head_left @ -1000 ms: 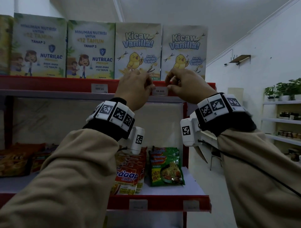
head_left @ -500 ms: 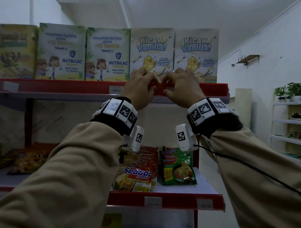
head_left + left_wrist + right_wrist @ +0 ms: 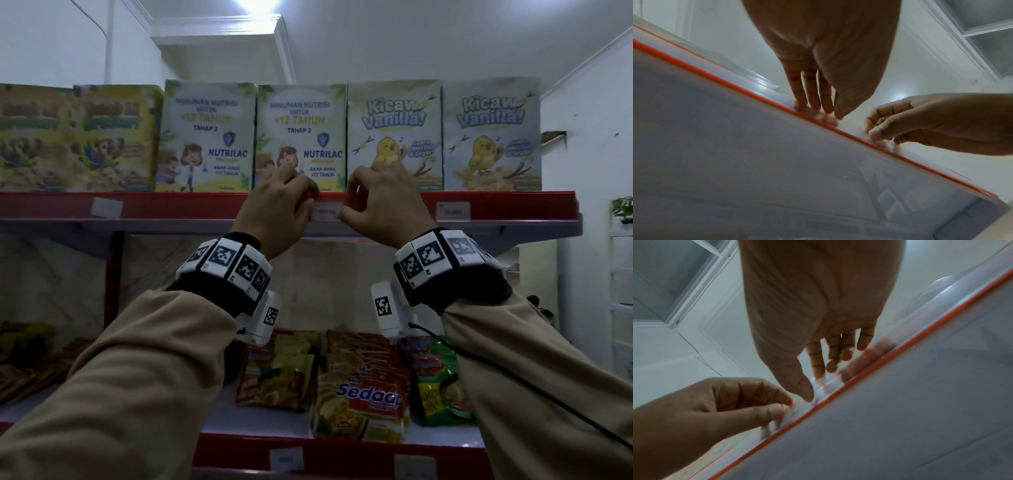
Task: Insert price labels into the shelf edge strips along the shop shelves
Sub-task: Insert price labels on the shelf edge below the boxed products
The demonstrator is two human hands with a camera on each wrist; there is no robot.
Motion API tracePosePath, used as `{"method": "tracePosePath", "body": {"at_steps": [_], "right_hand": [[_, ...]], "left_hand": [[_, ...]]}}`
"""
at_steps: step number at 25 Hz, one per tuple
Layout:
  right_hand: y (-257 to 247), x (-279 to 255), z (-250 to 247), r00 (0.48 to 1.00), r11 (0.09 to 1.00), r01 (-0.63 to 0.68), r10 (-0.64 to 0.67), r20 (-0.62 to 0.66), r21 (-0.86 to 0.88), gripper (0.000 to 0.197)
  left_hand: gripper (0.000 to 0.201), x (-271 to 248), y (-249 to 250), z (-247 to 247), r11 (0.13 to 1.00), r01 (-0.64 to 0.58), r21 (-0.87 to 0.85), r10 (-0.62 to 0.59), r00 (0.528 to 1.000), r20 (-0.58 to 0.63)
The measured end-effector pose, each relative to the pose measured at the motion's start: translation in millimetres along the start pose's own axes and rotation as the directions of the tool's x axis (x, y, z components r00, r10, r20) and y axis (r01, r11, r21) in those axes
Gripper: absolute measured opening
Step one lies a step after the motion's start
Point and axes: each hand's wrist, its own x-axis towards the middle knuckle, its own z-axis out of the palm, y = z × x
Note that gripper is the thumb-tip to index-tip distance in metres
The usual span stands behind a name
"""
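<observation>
both hands have shifted left along the top shelf's red edge strip point(image 3: 171, 205). left hand point(image 3: 277, 209) at 9 o'clock and right hand point(image 3: 380, 202) at 3 o'clock pinch the price label point(image 3: 327, 212); bare strip lies either side.

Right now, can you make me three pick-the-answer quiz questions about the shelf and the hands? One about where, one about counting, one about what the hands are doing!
1. Where is the price label the hands work on?
A. top shelf's red edge strip
B. floor
C. noodle packet

2. How many Kicaw Vanilla boxes stand there?
A. one
B. two
C. five

3. What are the left hand and right hand doing?
A. hanging down
B. waving
C. fingering the label's ends

Answers: 1 A, it sits between both hands on the strip. 2 B, two chick boxes stand side by side. 3 C, fingertips meet each end.
</observation>
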Motion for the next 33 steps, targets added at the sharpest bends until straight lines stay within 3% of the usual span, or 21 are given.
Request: {"method": "tracePosePath", "body": {"at_steps": [6, 10, 14, 24, 28, 33], "right_hand": [[-11, 1, 10, 0.999, 1.000, -0.026, 0.026, -0.023, -0.001, 0.029], [-20, -3, 12, 0.996, 0.996, 0.061, -0.056, -0.071, 0.060, 0.033], [-29, 3, 8, 0.995, 0.995, 0.098, -0.098, -0.022, 0.015, 0.031], [-41, 11, 2, 0.989, 0.996, 0.066, -0.058, 0.139, -0.058, 0.021], [-43, 17, -3, 0.984, 0.999, 0.032, -0.027, 0.176, -0.024, 0.018], [-45, 21, -6, 0.976, 0.999, -0.021, 0.011, 0.218, 0.044, 0.014]], "left_hand": [[0.033, -11, -18, 0, 0.999, 0.009, 0.049, -0.008, 1.000, -0.022], [0.034, -7, -20, -1, 0.998, -0.013, 0.053, 0.011, 0.999, 0.033], [0.033, -4, -22, -1, 1.000, -0.010, 0.026, 0.008, 0.998, 0.064], [0.035, -5, -23, -8, 0.999, -0.008, 0.038, 0.006, 0.999, 0.054], [0.045, -6, -42, -16, 0.994, 0.045, 0.099, -0.053, 0.996, 0.078], [0.042, -17, -47, -15, 0.995, 0.075, 0.068, -0.078, 0.996, 0.038]]}}
